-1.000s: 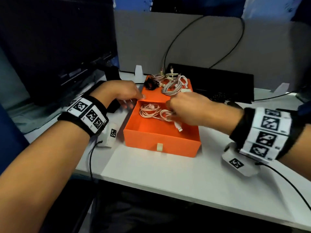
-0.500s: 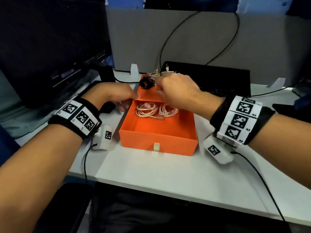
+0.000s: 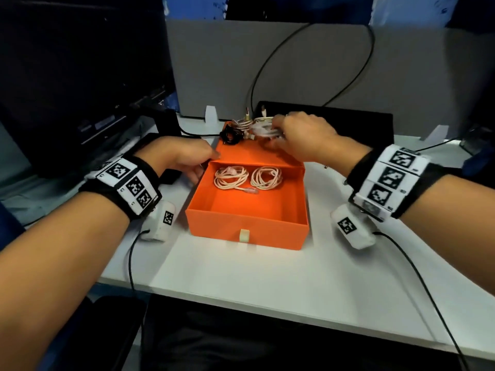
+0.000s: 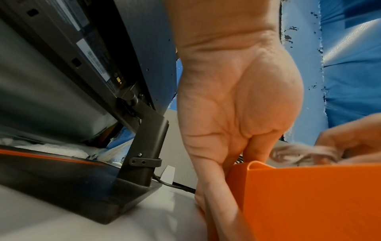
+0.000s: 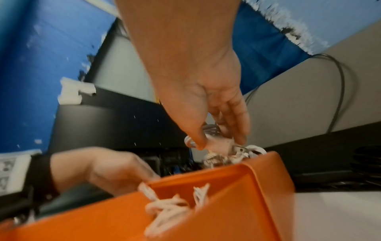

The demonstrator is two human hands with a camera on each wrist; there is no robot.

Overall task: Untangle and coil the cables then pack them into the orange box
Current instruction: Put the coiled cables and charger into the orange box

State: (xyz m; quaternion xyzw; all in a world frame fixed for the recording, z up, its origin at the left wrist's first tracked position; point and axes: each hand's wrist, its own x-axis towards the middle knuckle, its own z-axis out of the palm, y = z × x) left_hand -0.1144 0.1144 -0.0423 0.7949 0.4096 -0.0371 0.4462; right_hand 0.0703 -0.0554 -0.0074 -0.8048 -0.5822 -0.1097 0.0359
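The orange box [image 3: 246, 228] stands on the white desk with its drawer pulled toward me. Two coiled pinkish-white cables [image 3: 231, 178] [image 3: 266, 178] lie side by side at the drawer's back. More cables sit on the box's sleeve behind: a black coil [image 3: 230, 135], a braided cable [image 3: 245, 124] and a white coil [image 3: 261, 129]. My right hand [image 3: 302, 137] pinches the white coil [image 5: 218, 143] between thumb and fingers. My left hand [image 3: 184, 159] holds the box's left side, thumb on the sleeve's top and fingers down the wall [image 4: 237, 187].
A dark monitor [image 3: 80, 62] on its stand [image 4: 144, 146] is close at the left. A black keyboard [image 3: 348, 121] lies behind the box, in front of a grey partition [image 3: 294, 62] with a black cable looped on it. Bare white desk [image 3: 267, 285] lies between the box and me.
My right hand left the drawer, where a second coil now lies, moved back over the sleeve and took hold of the white coil. The left hand stayed on the box.
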